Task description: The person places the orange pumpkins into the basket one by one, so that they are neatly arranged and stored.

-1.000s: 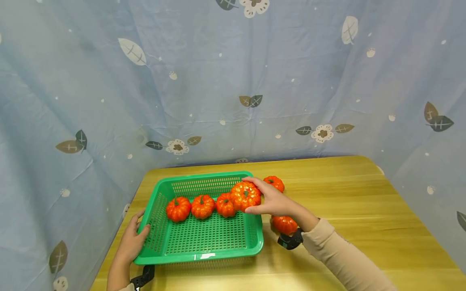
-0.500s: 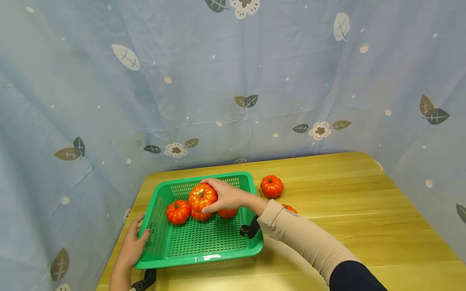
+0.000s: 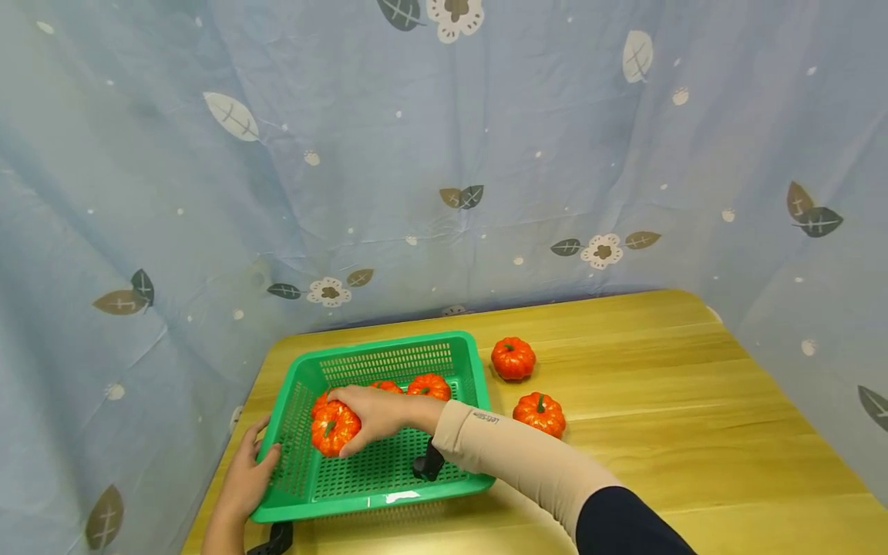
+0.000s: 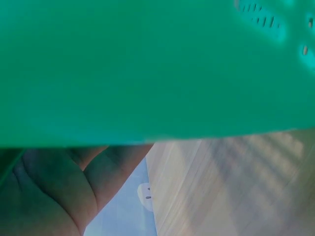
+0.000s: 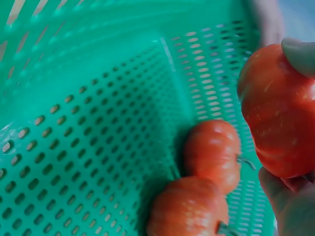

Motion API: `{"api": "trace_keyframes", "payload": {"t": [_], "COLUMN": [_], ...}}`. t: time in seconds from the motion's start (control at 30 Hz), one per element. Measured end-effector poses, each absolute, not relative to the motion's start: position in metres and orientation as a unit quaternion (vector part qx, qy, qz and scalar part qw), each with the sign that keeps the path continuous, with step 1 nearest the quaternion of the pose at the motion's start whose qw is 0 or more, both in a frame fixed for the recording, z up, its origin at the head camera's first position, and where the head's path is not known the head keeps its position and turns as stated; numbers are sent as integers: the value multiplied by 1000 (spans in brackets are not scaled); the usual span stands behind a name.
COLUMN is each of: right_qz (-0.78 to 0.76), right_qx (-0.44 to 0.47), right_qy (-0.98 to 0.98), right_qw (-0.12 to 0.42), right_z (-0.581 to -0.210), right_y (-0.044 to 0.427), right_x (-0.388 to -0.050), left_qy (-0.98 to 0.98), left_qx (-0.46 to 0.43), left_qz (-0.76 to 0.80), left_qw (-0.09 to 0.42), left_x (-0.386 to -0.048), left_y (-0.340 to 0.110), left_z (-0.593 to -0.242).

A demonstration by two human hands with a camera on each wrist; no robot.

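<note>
My right hand [image 3: 378, 416] grips a small orange-red pumpkin [image 3: 335, 432] above the left part of a green plastic basket [image 3: 375, 499]. In the right wrist view this pumpkin [image 5: 278, 113] is held between thumb and fingers, apart from the basket floor. Three more pumpkins lie inside along the far side: one [image 3: 319, 402] mostly hidden behind the held one, a middle one [image 3: 386, 386] partly covered by my hand, and a right one [image 3: 428, 386]. My left hand [image 3: 246, 472] holds the basket's left rim, thumb over the edge; the left wrist view shows its palm [image 4: 54, 191] below the green wall.
Right of the basket, two pumpkins rest on the wooden table [image 3: 659, 385]: one farther back [image 3: 513, 358] and one nearer [image 3: 540, 415], close to my right sleeve [image 3: 527, 459]. A blue patterned curtain [image 3: 388, 169] hangs behind the table.
My right hand has carried the pumpkin leftward from the basket's right edge, over the other pumpkins, to its left part. The left hand keeps hold of the rim.
</note>
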State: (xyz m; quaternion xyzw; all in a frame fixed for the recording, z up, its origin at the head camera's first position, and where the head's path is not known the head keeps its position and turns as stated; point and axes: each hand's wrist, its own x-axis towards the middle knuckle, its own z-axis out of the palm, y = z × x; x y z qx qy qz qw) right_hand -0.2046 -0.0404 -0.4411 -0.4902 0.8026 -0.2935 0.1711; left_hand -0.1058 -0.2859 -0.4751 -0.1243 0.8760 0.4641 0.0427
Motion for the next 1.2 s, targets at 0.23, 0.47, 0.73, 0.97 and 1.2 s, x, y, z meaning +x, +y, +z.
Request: {"api": "trace_keyframes", "payload": {"t": [0.23,0.47,0.73,0.97,1.2], "right_qz": [-224,-171,-127,-115,-129], "right_qx": [-529,-546,-550,-536,-522], "right_qy": [798,798,799,805,807], "right_qw": [182,190,207,229,244], "right_z": [-451,-461,-471,-484,-489], "right_y": [-57,-67,-74,-73,-74], "right_x": [-201,-198,-195,-192,-192], "left_qy": [877,876,875,875,876], "left_qx": [-120,-116,-114,-114,-118], "left_qz": [464,467,468,470,465], "left_qw": [40,39,41,41,46], "left_x": [-107,-106,-105,-105,-106], "left_y": [-288,-287,-286,-285,-287], "left_z": [-476,-474,-474,-475,-473]}}
